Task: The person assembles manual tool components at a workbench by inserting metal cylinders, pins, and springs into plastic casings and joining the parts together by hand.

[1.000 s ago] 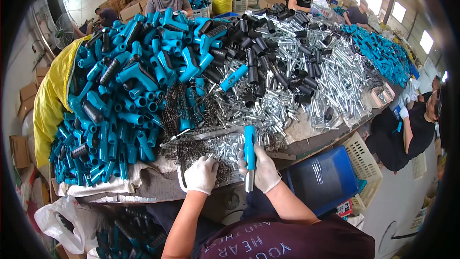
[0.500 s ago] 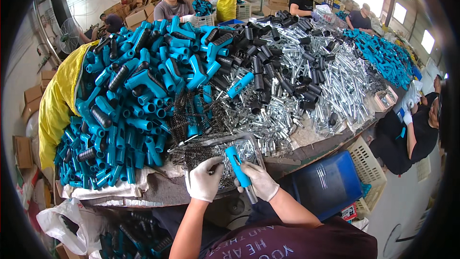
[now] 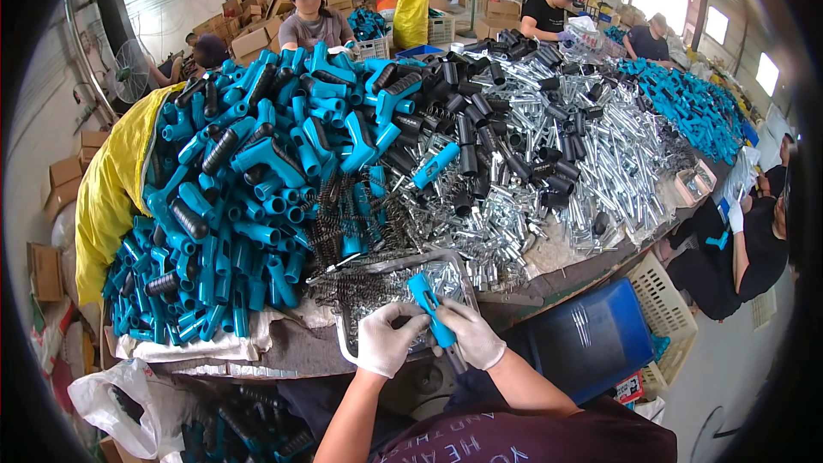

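My right hand (image 3: 474,337), in a white glove, grips a teal plastic tool housing (image 3: 426,298) with a slot near its upper end. A grey metal tube (image 3: 454,358) sticks out at the lower end. Close on the left, my gloved left hand (image 3: 387,345) has its thumb and fingers pinched at the housing's side; whatever may be between them is too small to make out. Just beyond both hands lies a metal-framed tray (image 3: 463,279) holding small shiny metal parts (image 3: 403,285). Dark coil springs (image 3: 330,223) are heaped behind it.
Teal pistol-shaped housings (image 3: 249,180) pile up at left beside a yellow sack (image 3: 111,197). Black sleeves (image 3: 467,146) and silver rods (image 3: 621,171) cover the table's right. A blue bin (image 3: 591,334) and a cream crate (image 3: 664,317) stand at right. Several people work around the table.
My left hand has moved right, up to the teal housing. The housing has shifted slightly right and down in my right hand. The whole view has tilted a little.
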Motion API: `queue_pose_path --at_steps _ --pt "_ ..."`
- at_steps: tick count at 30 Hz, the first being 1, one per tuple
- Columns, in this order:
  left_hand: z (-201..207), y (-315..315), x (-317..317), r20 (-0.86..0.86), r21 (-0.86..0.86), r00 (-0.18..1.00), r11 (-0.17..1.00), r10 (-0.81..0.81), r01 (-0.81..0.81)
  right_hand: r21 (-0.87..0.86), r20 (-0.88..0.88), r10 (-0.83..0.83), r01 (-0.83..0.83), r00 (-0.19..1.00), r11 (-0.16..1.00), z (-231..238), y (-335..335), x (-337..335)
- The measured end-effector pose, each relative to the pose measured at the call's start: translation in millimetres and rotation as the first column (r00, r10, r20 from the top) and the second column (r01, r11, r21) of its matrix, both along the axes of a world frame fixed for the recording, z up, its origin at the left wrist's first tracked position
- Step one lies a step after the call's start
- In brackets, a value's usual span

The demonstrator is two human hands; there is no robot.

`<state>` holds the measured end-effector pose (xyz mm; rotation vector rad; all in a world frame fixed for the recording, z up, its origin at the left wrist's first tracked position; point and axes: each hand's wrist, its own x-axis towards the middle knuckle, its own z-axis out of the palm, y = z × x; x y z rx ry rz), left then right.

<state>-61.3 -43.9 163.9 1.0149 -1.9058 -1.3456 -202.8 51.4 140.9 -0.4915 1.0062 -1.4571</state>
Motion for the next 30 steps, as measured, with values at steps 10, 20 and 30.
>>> queue_pose_path --at_steps 10,20,30 --pt "-1 -5 4 -0.338 0.425 0.938 0.875 -0.083 0.231 -0.112 0.242 0.128 -0.103 0.962 0.988 0 3 1" --pt "-28 -18 10 0.538 -0.497 0.838 0.838 0.095 0.224 0.07 -0.343 -0.057 0.086 0.938 0.994 -1 -8 -14" --pt "-36 -25 7 0.423 -0.571 0.889 0.814 0.177 0.11 0.092 0.077 0.009 -0.016 0.997 0.996 -7 1 -16"
